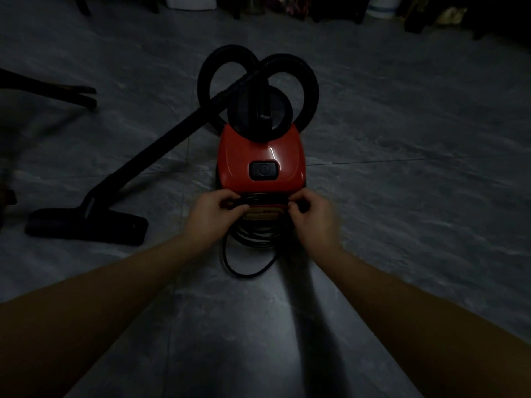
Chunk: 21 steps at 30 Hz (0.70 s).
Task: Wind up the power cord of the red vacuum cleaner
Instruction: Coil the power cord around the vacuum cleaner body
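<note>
— What's around you down there?

— Grey marbled floor tiles (402, 225) in front of me, with a thin grout line (373, 161) running off to my right.

— And further out?

— On my left there's a dark forked leg (71, 94), low over the tiles. Along the far edge I see dark furniture legs (413, 23), a white tub (191, 1) and a white bucket (383, 7) among them. It's too dim to make out more.

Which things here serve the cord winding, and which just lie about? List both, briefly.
In the job: red vacuum cleaner; power cord; left hand and right hand, both gripping the cord.
Lying about: hose; floor nozzle on its wand; white tubs by the far wall.
</note>
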Tool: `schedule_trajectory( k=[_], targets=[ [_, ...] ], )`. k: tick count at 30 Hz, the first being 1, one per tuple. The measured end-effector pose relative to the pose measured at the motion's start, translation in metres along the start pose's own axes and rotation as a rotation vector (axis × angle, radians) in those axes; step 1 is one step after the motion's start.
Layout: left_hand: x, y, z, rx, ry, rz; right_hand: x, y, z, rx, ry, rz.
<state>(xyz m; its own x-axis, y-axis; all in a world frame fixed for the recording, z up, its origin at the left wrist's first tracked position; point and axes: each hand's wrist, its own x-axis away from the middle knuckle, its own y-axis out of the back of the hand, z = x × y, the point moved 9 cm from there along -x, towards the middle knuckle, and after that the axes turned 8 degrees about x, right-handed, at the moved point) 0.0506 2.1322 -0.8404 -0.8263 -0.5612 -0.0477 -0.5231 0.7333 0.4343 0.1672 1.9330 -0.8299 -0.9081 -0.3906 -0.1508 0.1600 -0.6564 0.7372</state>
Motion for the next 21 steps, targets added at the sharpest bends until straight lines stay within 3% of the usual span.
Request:
schedule_trajectory(
  k=[5,9,17,21],
  targets=[
    [0.015,-0.003,-0.02,-0.275,-0.284,-0.029,-0.003,-0.003,-0.003,-0.022,-0.04,0.022],
    [0.02,-0.015,-0.021,-0.275,-0.295,0.028,-0.003,-0.003,-0.003,0.001,-0.055,0.015],
    [0.02,-0.006,-0.025,-0.184,-0.232,-0.07,-0.001,-0.005,-0.003,-0.009,-0.037,0.023],
    [0.006,0.002,-0.023,-0.16,-0.185,-0.026,0.003,-0.004,-0.005,-0.005,-0.043,0.027]
  ],
)
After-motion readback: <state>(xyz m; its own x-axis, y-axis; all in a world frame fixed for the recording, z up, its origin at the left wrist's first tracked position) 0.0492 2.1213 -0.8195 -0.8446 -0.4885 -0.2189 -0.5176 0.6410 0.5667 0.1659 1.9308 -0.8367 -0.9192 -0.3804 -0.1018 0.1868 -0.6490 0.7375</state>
